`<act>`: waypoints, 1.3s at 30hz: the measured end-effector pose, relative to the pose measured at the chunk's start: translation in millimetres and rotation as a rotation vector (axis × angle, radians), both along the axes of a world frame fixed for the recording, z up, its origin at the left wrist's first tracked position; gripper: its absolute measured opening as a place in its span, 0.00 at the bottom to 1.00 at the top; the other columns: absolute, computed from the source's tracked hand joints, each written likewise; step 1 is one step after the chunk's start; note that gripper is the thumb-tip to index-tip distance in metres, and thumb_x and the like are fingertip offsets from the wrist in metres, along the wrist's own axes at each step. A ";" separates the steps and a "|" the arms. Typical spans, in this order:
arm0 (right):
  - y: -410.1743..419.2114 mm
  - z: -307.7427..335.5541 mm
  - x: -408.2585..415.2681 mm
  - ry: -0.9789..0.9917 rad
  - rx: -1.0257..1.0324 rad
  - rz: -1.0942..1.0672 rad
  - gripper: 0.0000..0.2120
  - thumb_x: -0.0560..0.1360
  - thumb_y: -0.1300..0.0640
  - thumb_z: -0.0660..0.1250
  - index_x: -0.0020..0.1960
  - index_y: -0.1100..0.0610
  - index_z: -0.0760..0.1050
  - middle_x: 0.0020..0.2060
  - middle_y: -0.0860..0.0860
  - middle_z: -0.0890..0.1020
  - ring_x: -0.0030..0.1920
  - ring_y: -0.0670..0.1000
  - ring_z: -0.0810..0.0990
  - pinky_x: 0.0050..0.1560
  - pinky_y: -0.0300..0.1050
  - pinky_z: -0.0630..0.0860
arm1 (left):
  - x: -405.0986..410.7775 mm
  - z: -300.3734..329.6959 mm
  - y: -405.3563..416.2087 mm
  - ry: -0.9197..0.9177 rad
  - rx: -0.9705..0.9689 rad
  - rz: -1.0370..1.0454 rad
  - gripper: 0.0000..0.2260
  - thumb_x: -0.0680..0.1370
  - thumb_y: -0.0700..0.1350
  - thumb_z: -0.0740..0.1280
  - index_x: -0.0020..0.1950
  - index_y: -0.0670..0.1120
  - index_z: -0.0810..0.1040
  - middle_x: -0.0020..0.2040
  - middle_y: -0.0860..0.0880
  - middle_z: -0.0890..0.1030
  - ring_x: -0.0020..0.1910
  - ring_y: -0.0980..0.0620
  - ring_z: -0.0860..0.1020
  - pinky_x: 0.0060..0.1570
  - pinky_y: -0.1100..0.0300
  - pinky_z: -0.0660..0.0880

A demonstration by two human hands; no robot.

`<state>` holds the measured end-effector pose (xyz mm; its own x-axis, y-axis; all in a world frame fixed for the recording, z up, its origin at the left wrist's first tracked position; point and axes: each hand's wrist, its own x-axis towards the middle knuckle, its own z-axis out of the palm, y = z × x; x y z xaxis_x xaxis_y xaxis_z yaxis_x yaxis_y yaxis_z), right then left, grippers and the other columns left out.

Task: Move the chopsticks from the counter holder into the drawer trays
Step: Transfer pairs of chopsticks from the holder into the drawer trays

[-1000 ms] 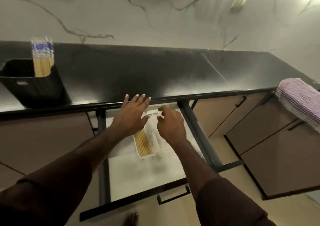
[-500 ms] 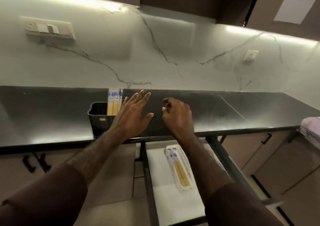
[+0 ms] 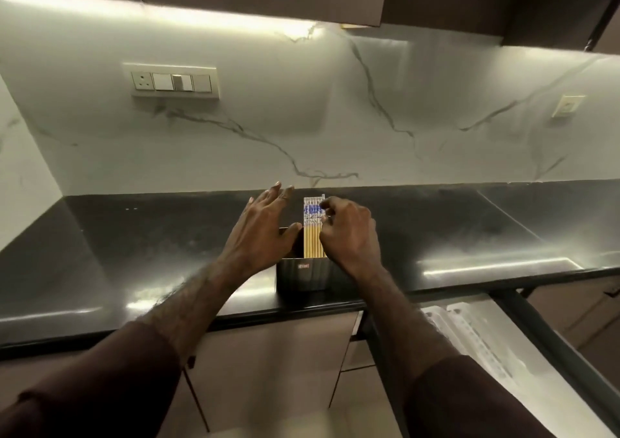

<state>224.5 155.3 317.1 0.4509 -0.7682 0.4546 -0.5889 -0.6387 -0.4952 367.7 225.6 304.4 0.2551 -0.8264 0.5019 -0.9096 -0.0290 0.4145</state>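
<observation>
The chopsticks (image 3: 313, 228) are pale yellow sticks with blue-and-white patterned tops, standing upright in a row in the black holder (image 3: 303, 275) on the dark counter (image 3: 134, 246). The right hand (image 3: 347, 236), fingers curled, pinches their right edge near the top. The left hand (image 3: 265, 233) hovers just left, fingers spread.

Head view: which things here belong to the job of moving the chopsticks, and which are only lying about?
Belong to the job:
chopsticks, upright in the holder
black holder on the counter
drawer tray, in the open drawer
left hand, right hand, both at the chopsticks

Only there:
switch panel on the wall
wall socket
</observation>
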 end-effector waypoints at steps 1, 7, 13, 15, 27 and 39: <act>-5.5 -4.9 7.7 0.007 0.007 -0.003 0.17 0.76 0.63 0.65 0.64 0.57 0.76 0.55 0.55 0.83 0.53 0.53 0.83 0.53 0.51 0.81 | 6.7 -6.8 -4.4 0.012 0.006 -0.002 0.32 0.75 0.47 0.70 0.77 0.45 0.61 0.77 0.42 0.62 0.77 0.46 0.59 0.73 0.43 0.56; -49.5 -42.9 46.0 0.040 0.069 -0.027 0.16 0.76 0.63 0.64 0.62 0.56 0.78 0.54 0.55 0.84 0.51 0.53 0.83 0.52 0.52 0.81 | 33.5 -48.4 -47.8 0.048 0.115 -0.016 0.32 0.77 0.48 0.68 0.78 0.48 0.59 0.78 0.43 0.60 0.77 0.48 0.58 0.74 0.49 0.52; -110.2 -83.1 73.1 0.047 0.190 -0.030 0.18 0.77 0.60 0.67 0.66 0.54 0.75 0.55 0.52 0.83 0.50 0.47 0.83 0.50 0.40 0.79 | 56.6 -72.2 -122.3 0.107 0.200 0.006 0.31 0.78 0.49 0.67 0.78 0.50 0.57 0.78 0.46 0.59 0.77 0.47 0.58 0.74 0.51 0.50; -126.4 -90.9 80.3 0.066 0.220 -0.026 0.19 0.77 0.58 0.68 0.67 0.53 0.74 0.54 0.51 0.84 0.48 0.46 0.83 0.46 0.37 0.77 | 63.4 -77.5 -144.3 0.143 0.230 0.010 0.31 0.78 0.49 0.66 0.78 0.50 0.57 0.78 0.46 0.59 0.77 0.47 0.59 0.73 0.53 0.50; -170.7 -115.4 108.4 0.075 0.315 -0.030 0.10 0.79 0.57 0.63 0.59 0.53 0.78 0.47 0.50 0.84 0.46 0.50 0.84 0.49 0.49 0.82 | 93.7 -102.1 -215.0 0.308 0.185 -0.037 0.23 0.78 0.42 0.68 0.73 0.45 0.69 0.68 0.43 0.75 0.67 0.47 0.75 0.67 0.57 0.68; -164.4 -118.0 114.1 -0.008 0.450 -0.041 0.05 0.76 0.54 0.69 0.50 0.53 0.81 0.41 0.46 0.84 0.40 0.41 0.80 0.41 0.33 0.76 | 104.3 -98.1 -211.6 0.899 -0.005 -0.130 0.14 0.70 0.35 0.76 0.52 0.50 0.84 0.46 0.49 0.87 0.46 0.53 0.85 0.50 0.56 0.82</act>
<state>338.6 -9.1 199.2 0.4138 -0.9073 0.0751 -0.6041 -0.3353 -0.7230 471.9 14.0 206.3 0.4572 -0.8744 0.1626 -0.2389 0.0553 0.9695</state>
